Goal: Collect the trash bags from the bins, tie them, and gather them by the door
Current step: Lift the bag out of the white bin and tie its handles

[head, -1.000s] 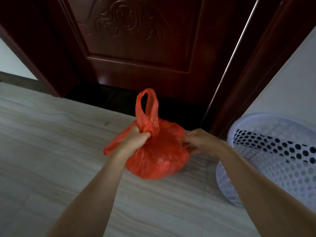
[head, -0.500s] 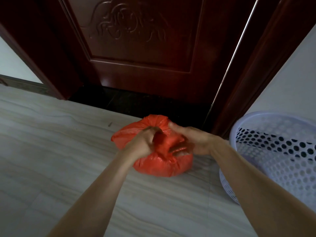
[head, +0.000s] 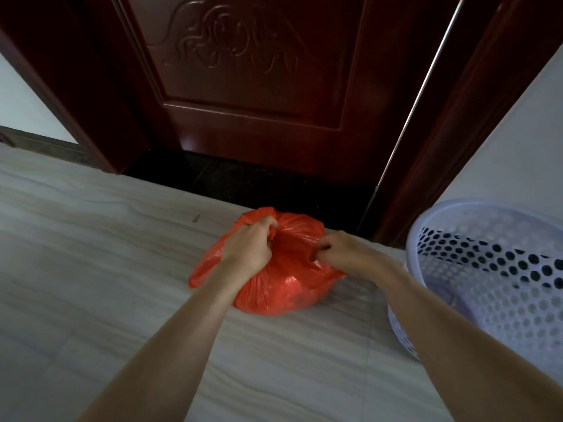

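A full red plastic trash bag sits on the pale floor just in front of the dark wooden door. My left hand is closed on the bag's gathered top at its left side. My right hand pinches a strip of the bag's plastic at the right side. The plastic between the two hands is pulled tight across the top of the bag. Whether a knot holds there is hidden by my fingers.
A white perforated plastic bin stands at the right, close to the bag and against the white wall. The dark door frame rises between bin and door. A black threshold strip runs under the door.
The bag's loop handle, held upright a second ago, has been pulled down. My hands came together on the bag's top, then drew apart sideways, stretching the plastic flat.
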{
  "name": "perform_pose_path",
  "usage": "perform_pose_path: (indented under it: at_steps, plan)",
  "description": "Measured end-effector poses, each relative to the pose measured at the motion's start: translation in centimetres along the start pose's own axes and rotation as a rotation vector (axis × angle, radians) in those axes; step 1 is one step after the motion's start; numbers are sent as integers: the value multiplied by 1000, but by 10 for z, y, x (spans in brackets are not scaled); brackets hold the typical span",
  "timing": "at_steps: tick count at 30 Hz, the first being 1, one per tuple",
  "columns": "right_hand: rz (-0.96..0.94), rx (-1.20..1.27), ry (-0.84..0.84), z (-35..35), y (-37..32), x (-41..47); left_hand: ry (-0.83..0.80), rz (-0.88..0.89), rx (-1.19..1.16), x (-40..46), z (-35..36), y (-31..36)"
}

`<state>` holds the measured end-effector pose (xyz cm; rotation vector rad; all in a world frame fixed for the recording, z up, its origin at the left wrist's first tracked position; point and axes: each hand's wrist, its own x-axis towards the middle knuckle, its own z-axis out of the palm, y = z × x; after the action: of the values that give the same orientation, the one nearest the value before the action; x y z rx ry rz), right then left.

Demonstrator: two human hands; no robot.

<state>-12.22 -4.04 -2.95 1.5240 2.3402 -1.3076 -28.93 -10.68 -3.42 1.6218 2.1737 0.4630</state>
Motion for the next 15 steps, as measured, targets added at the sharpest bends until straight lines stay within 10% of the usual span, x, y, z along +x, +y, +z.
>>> perform_pose_path:
  at_steps: [15]
  plan:
    - [-47, 183, 73, -1, -7, -3, 6, 14, 327, 16, -12, 12]
